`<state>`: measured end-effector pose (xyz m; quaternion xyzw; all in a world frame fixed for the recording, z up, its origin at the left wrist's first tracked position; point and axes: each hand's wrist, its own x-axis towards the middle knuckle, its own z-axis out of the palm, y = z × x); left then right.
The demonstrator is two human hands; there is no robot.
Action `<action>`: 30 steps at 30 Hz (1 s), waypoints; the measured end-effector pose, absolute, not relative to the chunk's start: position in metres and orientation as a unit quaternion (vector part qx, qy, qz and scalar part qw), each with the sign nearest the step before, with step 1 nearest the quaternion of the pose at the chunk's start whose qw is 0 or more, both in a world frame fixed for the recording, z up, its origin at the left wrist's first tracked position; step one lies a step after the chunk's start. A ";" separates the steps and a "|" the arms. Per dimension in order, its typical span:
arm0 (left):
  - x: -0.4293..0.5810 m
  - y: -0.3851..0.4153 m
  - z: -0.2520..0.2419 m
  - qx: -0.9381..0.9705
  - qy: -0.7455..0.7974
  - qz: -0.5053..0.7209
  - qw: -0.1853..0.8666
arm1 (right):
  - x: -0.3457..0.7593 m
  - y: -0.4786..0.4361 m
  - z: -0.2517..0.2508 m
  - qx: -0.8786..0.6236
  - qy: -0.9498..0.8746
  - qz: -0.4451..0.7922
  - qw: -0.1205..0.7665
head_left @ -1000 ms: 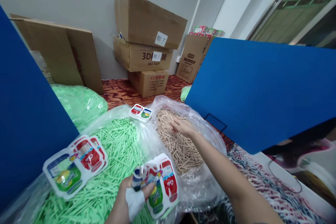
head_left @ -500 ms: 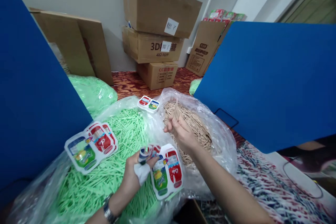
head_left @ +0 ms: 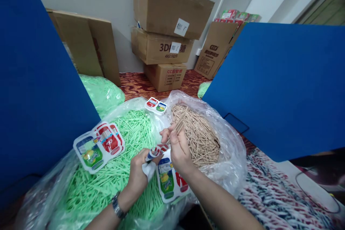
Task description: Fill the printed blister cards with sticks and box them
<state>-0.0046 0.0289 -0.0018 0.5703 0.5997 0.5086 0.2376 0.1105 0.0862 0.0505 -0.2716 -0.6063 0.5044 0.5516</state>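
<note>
My left hand [head_left: 140,172] is closed on a small printed packet [head_left: 156,150] held above the green sticks [head_left: 118,172]. Below it lies a flat printed drink-shaped packet [head_left: 168,181]. My right hand [head_left: 176,147] pinches a few brown sticks [head_left: 178,124] just above the held packet. The loose brown sticks fill a clear plastic bag [head_left: 229,143] to the right; their heap [head_left: 201,134] lies behind my right hand.
More printed packets [head_left: 98,145] rest on the green heap at left, and a small pair [head_left: 155,105] lies at its far edge. Blue boards stand at left [head_left: 35,90] and right [head_left: 280,82]. Cardboard boxes [head_left: 167,32] are stacked at the back wall.
My right hand lifted a few brown sticks out of the bag and brought them back to the packet held in my left hand. The camera view shifted slightly.
</note>
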 end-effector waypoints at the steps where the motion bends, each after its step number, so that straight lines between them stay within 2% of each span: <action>1: -0.005 0.029 -0.003 0.572 0.600 0.506 0.237 | 0.110 0.086 0.051 -0.276 -0.611 0.500 0.548; 8: -0.004 0.028 -0.002 0.581 0.601 0.501 0.225 | 0.108 0.080 0.045 -0.329 -0.640 0.478 0.504; 18: -0.010 0.030 0.002 0.574 0.609 0.494 0.233 | 0.125 0.089 0.035 -0.288 -0.707 0.471 0.441; 21: -0.012 0.029 0.000 0.561 0.601 0.507 0.257 | 0.131 0.094 0.039 -0.286 -0.750 0.400 0.442; 25: -0.015 0.029 -0.003 0.532 0.579 0.537 0.307 | 0.133 0.099 0.041 -0.217 -0.867 0.284 0.347; 30: -0.021 0.026 -0.001 0.491 0.570 0.527 0.395 | 0.132 0.105 0.041 -0.234 -0.860 0.297 0.342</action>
